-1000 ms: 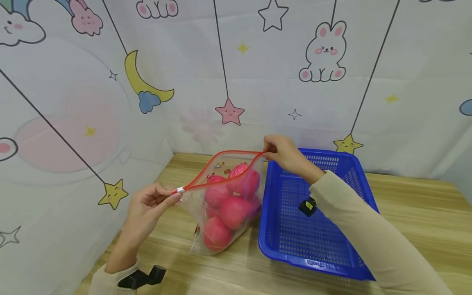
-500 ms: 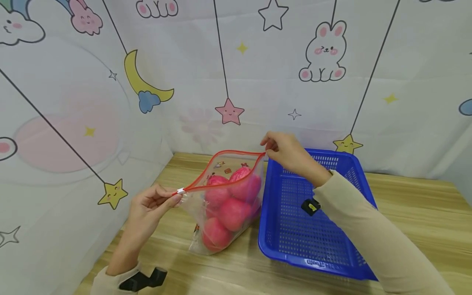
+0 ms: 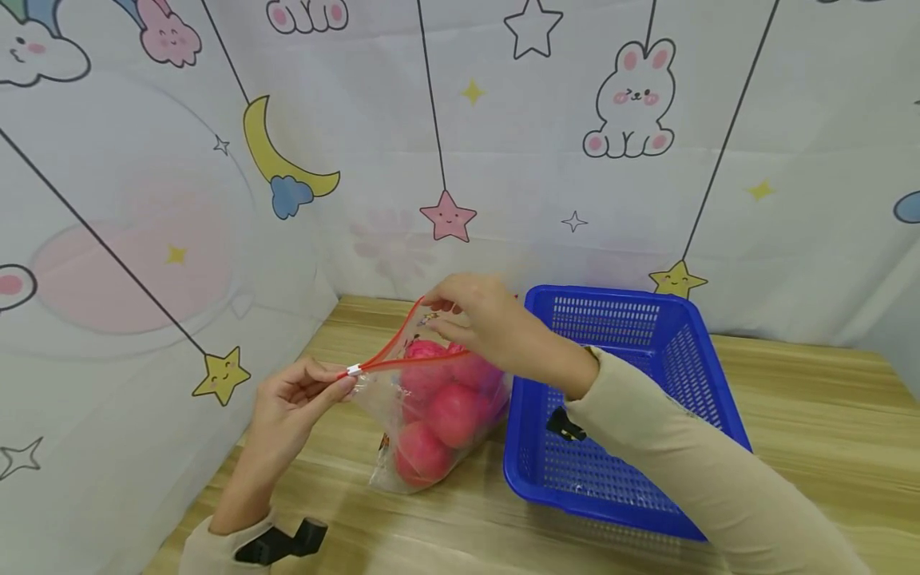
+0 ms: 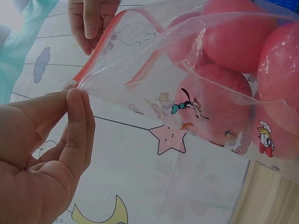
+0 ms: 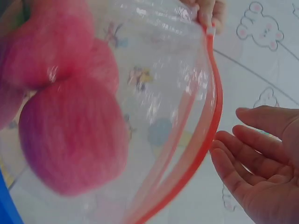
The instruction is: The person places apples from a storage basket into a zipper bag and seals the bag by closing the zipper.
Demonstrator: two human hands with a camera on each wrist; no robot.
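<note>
A clear zip bag printed with small cartoon figures stands on the table, with several pinkish-red apples inside. Its red zip edge is spread apart at the mouth. My left hand pinches the bag's left corner by the white slider, thumb against fingers. Over the mouth is my right hand, its fingers loosely bent and thumb apart. In the right wrist view those fingertips are at the red edge with nothing gripped. From the head, this hand hides the bag's right upper part.
A blue plastic basket stands right of the bag, close against it, with the right forearm across it. Behind the wooden table hangs a white cloth with cartoon prints.
My right hand has let go of the bag's right corner and moved left over the mouth. The left hand keeps its pinch at the slider end.
</note>
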